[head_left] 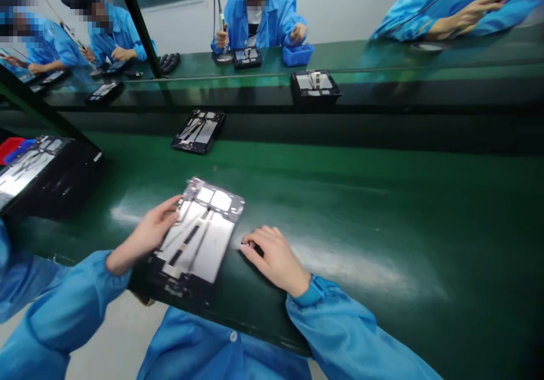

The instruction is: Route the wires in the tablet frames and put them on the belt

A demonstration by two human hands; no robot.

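An opened tablet [212,233] lies in front of me at the table's near edge, its silver battery area, ribbon cables and circuit boards exposed. My left hand [157,227] grips its left edge, the thumb near the upper side and the other fingers partly hidden by the tablet. To the right of the tablet, apart from it, my right hand [274,255] rests on the green table [361,216]. Its fingers are curled towards the thumb; a small dark spot shows at the fingertips, and I cannot tell whether anything is held.
Another opened tablet [199,131] lies farther back. A stack of tablets [55,176] stands at left, beside red [9,149] and blue bins. More tablets [315,85] sit on the raised ledge. Across it, people in blue work near a blue tray [298,55].
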